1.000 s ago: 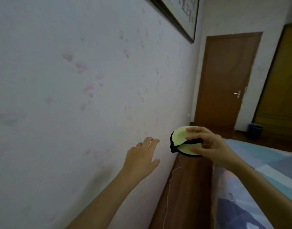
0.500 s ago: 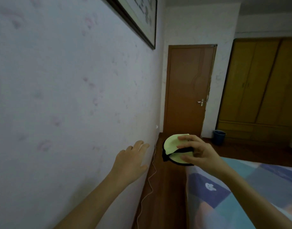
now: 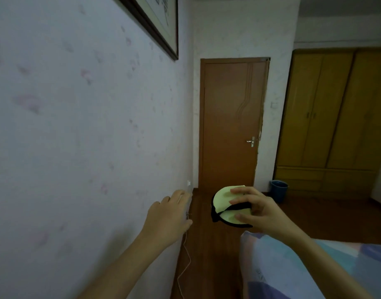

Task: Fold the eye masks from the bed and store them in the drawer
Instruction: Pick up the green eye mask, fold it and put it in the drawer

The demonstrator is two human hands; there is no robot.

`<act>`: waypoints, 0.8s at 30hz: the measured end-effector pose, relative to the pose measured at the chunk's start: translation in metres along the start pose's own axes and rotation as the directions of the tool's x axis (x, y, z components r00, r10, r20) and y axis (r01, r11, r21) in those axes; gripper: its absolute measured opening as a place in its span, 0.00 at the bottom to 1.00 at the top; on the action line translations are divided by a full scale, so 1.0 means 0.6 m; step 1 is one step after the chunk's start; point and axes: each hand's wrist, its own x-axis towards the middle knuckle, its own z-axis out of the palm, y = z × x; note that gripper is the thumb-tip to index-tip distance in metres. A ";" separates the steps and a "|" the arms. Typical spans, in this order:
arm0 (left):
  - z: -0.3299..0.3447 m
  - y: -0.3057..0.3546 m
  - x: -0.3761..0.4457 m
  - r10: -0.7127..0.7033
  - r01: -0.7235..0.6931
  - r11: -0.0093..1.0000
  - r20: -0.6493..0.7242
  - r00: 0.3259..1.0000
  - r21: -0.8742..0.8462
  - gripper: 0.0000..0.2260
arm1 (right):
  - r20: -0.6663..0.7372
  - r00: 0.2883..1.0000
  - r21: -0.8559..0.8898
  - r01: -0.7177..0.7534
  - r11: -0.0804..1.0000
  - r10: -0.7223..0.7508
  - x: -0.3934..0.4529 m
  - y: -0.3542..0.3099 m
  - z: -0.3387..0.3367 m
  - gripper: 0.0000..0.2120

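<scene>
A pale green eye mask [image 3: 225, 200] with black edging and strap is folded in half, held in the air over the strip of floor between wall and bed. My right hand [image 3: 257, 209] grips it, fingers on top and thumb beneath. My left hand [image 3: 168, 219] is stretched forward beside the wall, fingers loosely extended, holding nothing. A corner of the bed [image 3: 293, 272] with its blue, pink and purple patchwork cover fills the lower right. No drawer is in view.
A pale patterned wall [image 3: 77, 147] runs close along the left, with a framed picture [image 3: 157, 24] up high. A white cable [image 3: 185, 266] trails down from a wall socket. Ahead are a brown door [image 3: 230, 126], a blue bin [image 3: 279, 189] and a yellow wardrobe [image 3: 336, 117].
The view has swung right and away from the wall, bringing the door, wardrobe and bin into sight. Both hands keep their pose; the right hand still holds the folded mask.
</scene>
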 end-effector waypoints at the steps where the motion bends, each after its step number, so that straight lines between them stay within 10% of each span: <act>1: 0.017 -0.009 0.044 0.019 -0.019 1.000 0.005 1.000 -0.012 0.28 | -0.012 1.000 -0.018 -0.009 1.000 0.008 0.030 0.020 -0.017 0.14; 24: 0.374 -0.135 1.068 0.239 -0.241 0.971 -0.172 0.955 0.015 0.27 | -0.127 0.991 -0.057 0.037 0.998 -0.044 0.788 0.599 -0.338 0.13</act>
